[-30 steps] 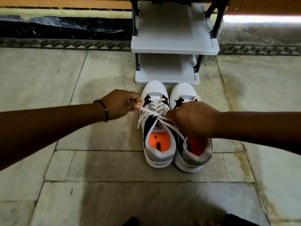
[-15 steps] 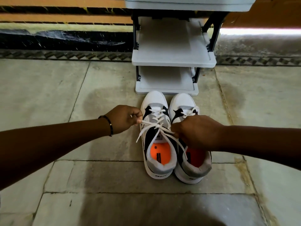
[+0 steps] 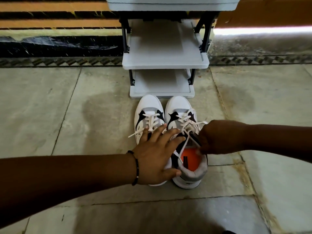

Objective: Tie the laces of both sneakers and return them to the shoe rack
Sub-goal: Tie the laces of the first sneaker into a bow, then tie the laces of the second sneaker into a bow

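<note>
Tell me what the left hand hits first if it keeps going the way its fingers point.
Probably the loose white laces of the right-hand white sneaker; the open left hand points that way, though depth is unclear.

1. The shoe rack [image 3: 164,62] stands on the floor [image 3: 67,115] at the far middle, its back to the wall [image 3: 50,22].
2. Its shelves lie one above another, the lowest nearest the floor.
3. Two sneakers lie side by side on the floor just before the rack's lowest shelf, toes toward it.
4. The left sneaker [image 3: 148,112] touches or nearly touches the right sneaker [image 3: 183,114].
5. The left hand [image 3: 155,156] lies over the heel half of the left sneaker, its fingers [image 3: 170,134] spread toward the right sneaker.
6. The right hand [image 3: 221,137] is at the right sneaker's right side, over its opening.
7. A bracelet [image 3: 136,168] sits on the left wrist.
</note>
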A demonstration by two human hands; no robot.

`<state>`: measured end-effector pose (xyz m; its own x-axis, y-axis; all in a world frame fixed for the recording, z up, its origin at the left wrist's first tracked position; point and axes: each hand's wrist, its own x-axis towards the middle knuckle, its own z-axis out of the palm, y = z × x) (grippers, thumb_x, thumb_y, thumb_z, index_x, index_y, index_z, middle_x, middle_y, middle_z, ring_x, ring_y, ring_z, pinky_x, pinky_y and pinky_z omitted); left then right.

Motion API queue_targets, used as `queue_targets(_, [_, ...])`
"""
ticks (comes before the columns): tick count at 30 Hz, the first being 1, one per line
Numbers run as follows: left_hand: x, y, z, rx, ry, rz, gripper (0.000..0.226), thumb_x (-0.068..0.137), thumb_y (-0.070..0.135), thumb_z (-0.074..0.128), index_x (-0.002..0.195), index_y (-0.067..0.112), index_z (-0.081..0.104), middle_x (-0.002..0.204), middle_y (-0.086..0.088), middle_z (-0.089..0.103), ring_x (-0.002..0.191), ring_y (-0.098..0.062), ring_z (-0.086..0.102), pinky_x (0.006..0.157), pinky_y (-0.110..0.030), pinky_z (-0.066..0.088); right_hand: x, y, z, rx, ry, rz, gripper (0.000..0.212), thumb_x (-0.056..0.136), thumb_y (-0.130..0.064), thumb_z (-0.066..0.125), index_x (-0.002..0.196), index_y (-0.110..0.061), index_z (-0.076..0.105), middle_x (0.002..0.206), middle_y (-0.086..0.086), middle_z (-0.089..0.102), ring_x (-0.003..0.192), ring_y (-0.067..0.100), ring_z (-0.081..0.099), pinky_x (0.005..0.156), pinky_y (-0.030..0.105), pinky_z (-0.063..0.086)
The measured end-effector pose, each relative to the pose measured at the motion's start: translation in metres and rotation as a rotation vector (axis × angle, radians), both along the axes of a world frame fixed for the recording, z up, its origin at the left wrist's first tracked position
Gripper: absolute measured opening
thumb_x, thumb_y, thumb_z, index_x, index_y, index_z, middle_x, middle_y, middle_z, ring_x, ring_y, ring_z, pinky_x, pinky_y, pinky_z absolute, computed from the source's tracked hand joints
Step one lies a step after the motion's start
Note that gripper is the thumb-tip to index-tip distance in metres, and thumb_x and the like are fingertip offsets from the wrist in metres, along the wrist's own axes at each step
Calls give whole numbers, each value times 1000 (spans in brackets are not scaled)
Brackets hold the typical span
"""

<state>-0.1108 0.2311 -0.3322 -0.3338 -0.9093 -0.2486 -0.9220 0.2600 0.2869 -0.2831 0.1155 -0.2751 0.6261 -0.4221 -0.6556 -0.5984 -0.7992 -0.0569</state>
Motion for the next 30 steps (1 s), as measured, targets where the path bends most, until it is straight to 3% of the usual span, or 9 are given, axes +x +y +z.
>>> queue_targets(2, [2,-3,-4,-25,-32,22,80,76,63,41,142,31,9,155,5,12,144,-20,-2,115,-58,2,0,6,-3,40,66,4,30,87,-44,51,70,-19,51,73,-1,49,76,17,47,61,26,37])
queue_targets(6, [11,-3,-3,-78,-1,71,75,70,61,35,137,28,26,144,6,37,139,-16,22,115,-53,11,-2,6,-5,12,50,-20,32,90,-37,49,103,-9,58,107,11,63,89,21,54,70,27,37])
queue_targets(10, [25,0,-1,-146,-21,50,69,71,57,41,131,25,38,136,3,49,133,-18,38,111,-50,26,-7,0,-8,50,83,-31,37,92,-38,44,111,-8,58,114,12,62,103,25,58,73,27,39])
queue_targets(15, [36,-1,0,-151,-84,5,66,72,58,40,129,24,44,137,3,51,133,-18,39,109,-46,25,-11,-4,-13,71,65,-74,45,90,-45,46,106,-6,60,109,12,64,94,24,59,76,32,45])
queue_targets(21, [27,-9,7,-50,18,116,67,71,63,27,130,32,39,145,11,37,139,-12,24,113,-46,9,-13,-5,-12,88,-134,-292,58,82,-42,62,129,-12,46,122,7,58,104,20,56,82,29,48])
queue_targets(25, [0,-35,14,18,108,254,52,77,58,28,121,35,45,134,12,46,130,-12,35,108,-44,18,-3,-8,-12,386,-367,-719,41,81,-27,67,118,-12,57,105,13,64,68,19,53,47,25,43])
queue_targets(28, [-17,-60,14,59,230,343,33,85,43,47,113,27,54,122,0,56,115,-20,50,99,-41,36,6,-9,-18,546,-513,-981,20,82,-8,64,101,-6,67,75,11,56,55,13,42,41,22,33])
queue_targets(30, [-23,-70,9,57,302,392,28,85,34,53,110,20,58,115,-5,61,105,-23,56,90,-34,43,11,-8,-21,581,-571,-1098,18,80,0,62,97,-2,67,69,7,55,50,12,44,40,20,33])
